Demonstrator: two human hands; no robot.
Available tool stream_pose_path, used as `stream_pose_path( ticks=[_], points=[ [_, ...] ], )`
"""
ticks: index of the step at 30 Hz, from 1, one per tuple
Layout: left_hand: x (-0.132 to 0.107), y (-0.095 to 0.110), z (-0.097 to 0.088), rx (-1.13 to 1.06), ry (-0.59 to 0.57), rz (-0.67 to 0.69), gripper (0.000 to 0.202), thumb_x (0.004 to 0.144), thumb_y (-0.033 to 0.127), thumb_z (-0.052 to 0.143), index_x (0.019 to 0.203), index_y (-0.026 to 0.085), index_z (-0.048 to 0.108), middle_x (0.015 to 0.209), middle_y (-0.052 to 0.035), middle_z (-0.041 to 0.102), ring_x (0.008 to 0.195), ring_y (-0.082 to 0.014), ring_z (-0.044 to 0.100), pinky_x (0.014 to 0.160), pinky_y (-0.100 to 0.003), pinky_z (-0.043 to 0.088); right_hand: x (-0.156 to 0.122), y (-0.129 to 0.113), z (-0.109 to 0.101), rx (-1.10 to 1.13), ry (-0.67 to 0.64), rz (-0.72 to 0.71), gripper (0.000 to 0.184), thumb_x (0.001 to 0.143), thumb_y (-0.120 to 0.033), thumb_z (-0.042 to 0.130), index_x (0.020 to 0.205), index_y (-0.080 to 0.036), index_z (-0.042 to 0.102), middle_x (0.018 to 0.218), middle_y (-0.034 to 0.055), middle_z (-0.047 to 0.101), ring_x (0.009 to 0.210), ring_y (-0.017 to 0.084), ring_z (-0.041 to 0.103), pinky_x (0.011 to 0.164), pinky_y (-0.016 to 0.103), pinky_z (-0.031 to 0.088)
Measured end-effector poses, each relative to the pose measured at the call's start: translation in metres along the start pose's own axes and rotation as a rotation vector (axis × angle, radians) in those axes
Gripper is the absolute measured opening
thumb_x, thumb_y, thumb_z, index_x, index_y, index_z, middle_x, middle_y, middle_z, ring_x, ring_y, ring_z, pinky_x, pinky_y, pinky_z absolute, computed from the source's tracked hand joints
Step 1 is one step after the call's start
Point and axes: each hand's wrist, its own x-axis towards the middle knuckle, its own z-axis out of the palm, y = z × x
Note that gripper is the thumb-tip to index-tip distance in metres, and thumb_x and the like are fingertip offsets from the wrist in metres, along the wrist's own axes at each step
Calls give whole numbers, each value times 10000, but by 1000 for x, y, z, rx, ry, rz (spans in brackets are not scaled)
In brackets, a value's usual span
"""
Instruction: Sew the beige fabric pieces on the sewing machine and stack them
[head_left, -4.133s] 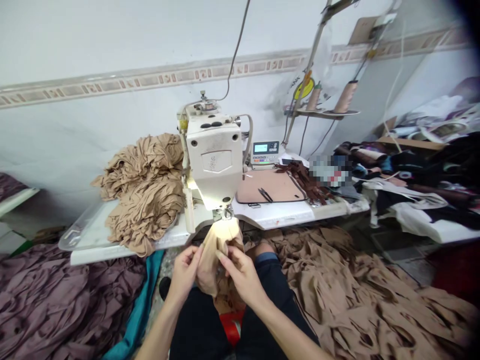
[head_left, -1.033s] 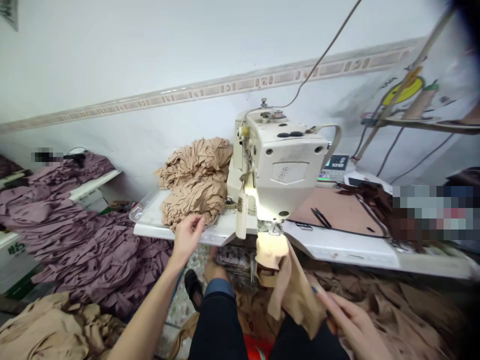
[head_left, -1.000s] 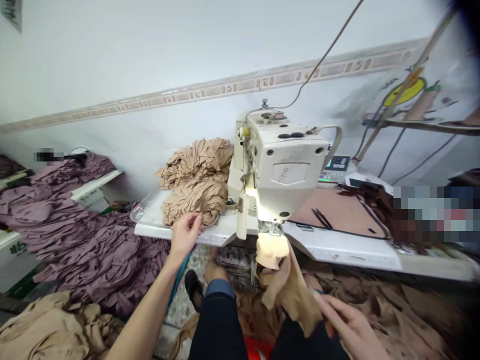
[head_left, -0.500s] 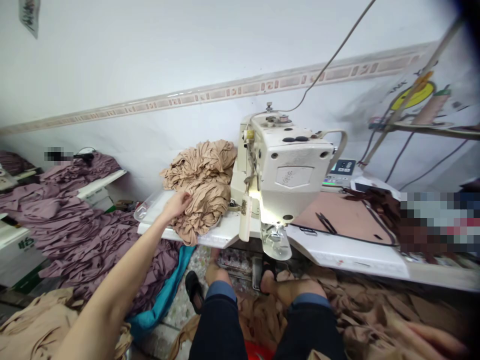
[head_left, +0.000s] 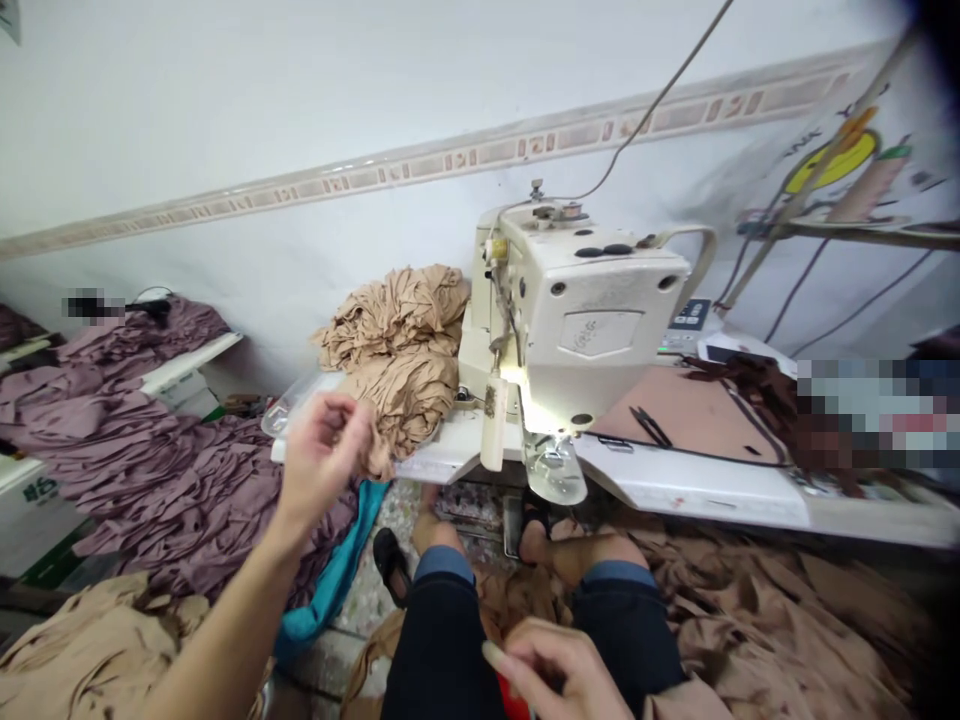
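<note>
My left hand (head_left: pixel 322 452) is raised in front of the table's left end, its fingers closed in a pinch on the hanging edge of a tan fabric piece (head_left: pixel 373 459). That piece trails from the tan fabric pile (head_left: pixel 405 340) stacked beside the sewing machine (head_left: pixel 585 320). My right hand (head_left: pixel 555 668) hovers low over my lap with its fingers loosely apart, and nothing shows in it. The machine's lit sewing arm (head_left: pixel 555 470) is bare.
The white table (head_left: pixel 675 492) carries a pink pad with a black tool (head_left: pixel 649 426) and dark brown strips (head_left: pixel 750 385). Purple fabric (head_left: pixel 172 480) is heaped at the left. Tan pieces (head_left: pixel 750 620) cover the floor at the right, and a teal cloth (head_left: pixel 337 580) hangs below the table.
The tan piece on the sewing arm was pulled off to the right. My left hand reached the pile and drew back pinching a piece. My right hand returned to my lap.
</note>
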Motion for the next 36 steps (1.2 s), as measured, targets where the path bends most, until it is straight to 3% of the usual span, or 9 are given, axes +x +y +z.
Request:
stream_pose_path(
  ticks=[3, 5, 7, 9, 12, 17, 23, 28, 36],
  points=[
    [-79, 7, 40, -95, -154, -166, 192, 959, 382, 740, 1075, 234, 703, 792, -15, 717, 697, -177, 695, 654, -255, 549, 12, -22, 25, 84, 71, -53, 286, 923, -512, 756, 947, -234, 815, 1069, 122, 810, 718, 234, 719, 561, 291, 527],
    [-123, -4, 65, -145, -281, -255, 223, 991, 369, 695, 1173, 248, 736, 859, -34, 762, 757, -201, 727, 701, -288, 581, 18, -22, 39, 126, 102, -40, 434, 868, -450, 820, 1248, -250, 760, 1301, 147, 756, 893, 277, 751, 640, 310, 580],
    [-154, -19, 83, -147, -375, -273, 199, 1000, 359, 672, 1113, 249, 794, 977, -70, 811, 885, -244, 763, 811, -341, 602, 21, -14, 46, 211, 75, 18, 502, 851, -455, 834, 1284, -233, 710, 1186, 124, 778, 906, 276, 742, 674, 316, 585],
    [-169, -33, 93, -116, -449, -267, 204, 998, 354, 667, 1080, 252, 823, 1099, -94, 828, 1011, -281, 767, 904, -379, 589, 22, -4, 44, 276, 29, 91, 358, 894, -520, 787, 1051, -205, 721, 855, 37, 741, 728, 216, 687, 620, 287, 529],
    [-172, -46, 94, -68, -695, -277, 207, 974, 379, 693, 1043, 238, 827, 1066, -91, 833, 975, -276, 760, 856, -349, 564, 19, 4, 14, 160, -1, 130, 437, 951, -560, 722, 733, -187, 656, 611, -41, 526, 576, 132, 501, 569, 252, 391],
    [-167, -46, 88, -67, -1210, -247, 290, 966, 425, 711, 800, 192, 758, 767, -20, 681, 730, -178, 624, 665, -256, 438, 11, 1, -60, 27, -128, 37, 430, 881, -541, 811, 683, -180, 688, 775, 4, 602, 712, 153, 538, 616, 258, 378],
    [-164, -20, 103, -239, -1271, -112, 329, 1077, 376, 523, 891, 200, 730, 1120, -92, 683, 1023, -213, 646, 931, -307, 489, 15, 3, -91, 102, -330, 100, 350, 895, -517, 798, 868, -169, 777, 784, 4, 697, 700, 148, 587, 642, 237, 459],
    [-167, -17, 119, -218, -1195, -209, 392, 1082, 402, 506, 782, 188, 642, 711, 8, 562, 661, -147, 499, 634, -259, 387, 22, -5, -101, 66, -348, 81, 334, 897, -502, 790, 848, -171, 795, 700, -12, 663, 631, 138, 540, 571, 225, 408],
    [-160, -23, 119, -489, -939, -488, 417, 962, 474, 739, 1270, 193, 734, 721, 36, 554, 568, -110, 486, 552, -224, 387, 17, -21, -111, 59, 29, 145, 375, 934, -504, 741, 794, -157, 769, 703, 18, 661, 642, 157, 546, 581, 257, 398]
  ],
)
